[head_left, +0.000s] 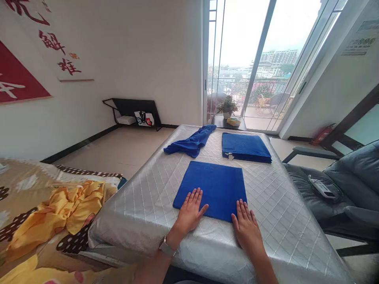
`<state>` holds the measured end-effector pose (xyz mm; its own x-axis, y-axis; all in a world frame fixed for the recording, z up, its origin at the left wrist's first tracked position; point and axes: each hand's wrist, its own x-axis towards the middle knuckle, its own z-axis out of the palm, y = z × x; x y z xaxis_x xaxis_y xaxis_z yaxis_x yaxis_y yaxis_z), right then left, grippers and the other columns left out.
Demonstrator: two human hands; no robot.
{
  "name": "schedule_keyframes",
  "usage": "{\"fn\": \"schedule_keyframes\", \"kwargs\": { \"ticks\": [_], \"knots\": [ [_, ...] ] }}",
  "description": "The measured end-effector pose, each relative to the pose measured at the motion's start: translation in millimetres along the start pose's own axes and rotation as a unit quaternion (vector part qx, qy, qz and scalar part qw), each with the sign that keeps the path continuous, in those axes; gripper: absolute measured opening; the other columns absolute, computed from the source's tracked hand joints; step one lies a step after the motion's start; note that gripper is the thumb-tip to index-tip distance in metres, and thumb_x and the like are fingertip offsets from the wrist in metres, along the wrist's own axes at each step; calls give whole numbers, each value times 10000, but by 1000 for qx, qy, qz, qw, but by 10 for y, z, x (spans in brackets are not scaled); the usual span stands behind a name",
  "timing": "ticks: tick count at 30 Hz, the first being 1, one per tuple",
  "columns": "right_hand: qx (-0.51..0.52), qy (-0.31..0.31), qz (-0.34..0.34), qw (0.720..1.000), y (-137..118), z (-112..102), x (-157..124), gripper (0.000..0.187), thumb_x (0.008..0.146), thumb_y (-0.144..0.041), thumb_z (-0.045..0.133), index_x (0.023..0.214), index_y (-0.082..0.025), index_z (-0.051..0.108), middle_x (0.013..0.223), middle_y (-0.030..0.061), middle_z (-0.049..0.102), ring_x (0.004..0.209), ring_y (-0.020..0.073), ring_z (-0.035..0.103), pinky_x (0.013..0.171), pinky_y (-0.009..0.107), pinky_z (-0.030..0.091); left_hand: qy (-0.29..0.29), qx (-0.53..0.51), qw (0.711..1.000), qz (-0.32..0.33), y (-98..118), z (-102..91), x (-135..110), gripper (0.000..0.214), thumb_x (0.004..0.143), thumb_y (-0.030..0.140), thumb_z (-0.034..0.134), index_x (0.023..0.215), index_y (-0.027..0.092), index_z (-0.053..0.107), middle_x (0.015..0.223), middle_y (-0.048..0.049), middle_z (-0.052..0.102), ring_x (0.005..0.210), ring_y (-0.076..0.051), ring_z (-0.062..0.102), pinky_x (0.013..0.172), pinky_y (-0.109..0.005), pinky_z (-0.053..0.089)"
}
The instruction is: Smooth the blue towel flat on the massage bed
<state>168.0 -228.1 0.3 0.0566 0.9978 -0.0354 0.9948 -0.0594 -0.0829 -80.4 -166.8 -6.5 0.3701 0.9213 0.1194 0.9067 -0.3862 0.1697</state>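
A blue towel [214, 185] lies folded into a flat square on the silver quilted table cover [148, 197]. My left hand [192, 209] rests flat on its near left corner, fingers extended. At the near right corner, my right hand [245, 223] lies with fingers stretched out, the fingertips on the towel's edge. Neither hand grips anything. Farther back on the right sits a neat stack of folded blue towels [247, 146] with white tags on its near edge. Left of that stack, a crumpled blue towel [192, 142] lies loosely across the cover.
To the left is a bed [17, 189] with a rumpled yellow cloth [65, 207]. A dark armchair [352, 177] holding a corded white device [322, 187] stands at the right. Beyond the table, a potted plant [227, 105] stands by the glass door.
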Motion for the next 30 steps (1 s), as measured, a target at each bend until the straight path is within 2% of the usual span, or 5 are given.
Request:
{"fn": "schedule_keyframes", "kwargs": {
  "ticks": [3,6,22,26,30],
  "knots": [
    [5,-7,1,1000,-2,-17,-9,654,1017,-450,145,1581,-124,192,1651,28,96,1523,170,79,1244,404,80,25,29,997,-73,-351,15,-156,764,1006,648,208,1588,155,163,1627,-104,223,1506,-267,196,1220,-471,234],
    [11,-8,-3,1000,14,-15,-6,658,1012,-447,149,1581,-120,196,1653,35,108,1524,175,71,1246,410,69,46,38,994,-94,-499,45,-273,798,996,661,240,1589,139,126,1627,-126,216,1507,-284,182,1209,-478,258],
    [-7,7,-34,999,201,79,34,663,994,-441,201,1560,-108,290,1625,68,249,1511,206,174,1232,469,176,81,-2,992,-94,-436,7,-320,792,1002,619,322,1584,103,171,1617,-150,245,1493,-289,238,1196,-475,303],
    [-15,13,-34,999,227,14,166,661,999,-433,158,1548,-104,325,1620,75,262,1511,207,178,1229,463,182,90,-13,992,-92,-432,7,-317,777,1006,608,327,1585,114,174,1613,-151,258,1485,-289,262,1185,-481,321],
    [-4,23,-8,1000,153,-83,397,686,1009,-459,120,1566,-82,254,1639,72,204,1515,196,156,1235,426,167,90,-16,991,-101,-418,-4,-331,783,1003,618,323,1572,90,221,1611,-152,264,1480,-289,277,1179,-475,335]
  ]
}}
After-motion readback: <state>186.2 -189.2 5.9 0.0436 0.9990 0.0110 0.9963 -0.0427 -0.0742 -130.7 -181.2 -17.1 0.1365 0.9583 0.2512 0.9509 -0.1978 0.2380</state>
